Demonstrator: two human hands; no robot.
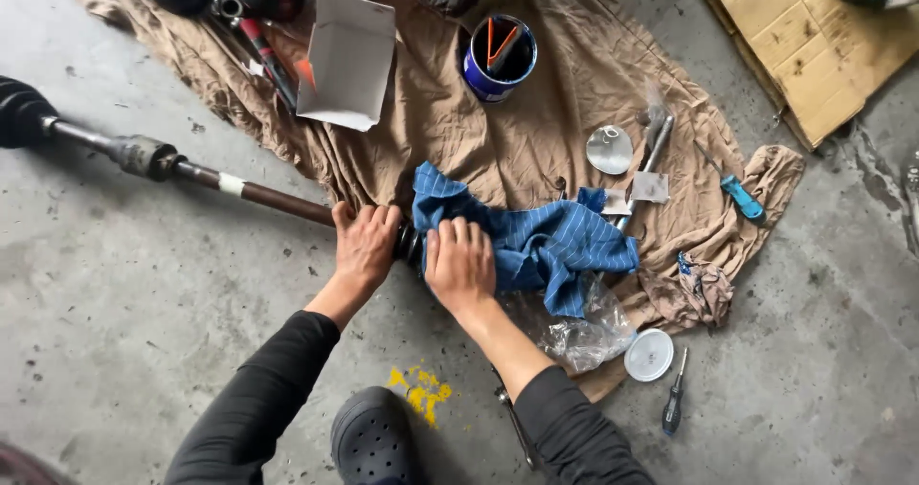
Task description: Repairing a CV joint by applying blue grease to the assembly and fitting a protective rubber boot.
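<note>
Blue striped rag (536, 241) under curled right-hand fingers (459, 236) (shaft (278, 198) left-gripped)

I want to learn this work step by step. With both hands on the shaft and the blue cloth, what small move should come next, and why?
Probably turn the shaft a little with the left hand while the right hand presses the blue cloth around its end. The cloth covers only that end, and the left hand already grips the bare shaft beside it.
</note>
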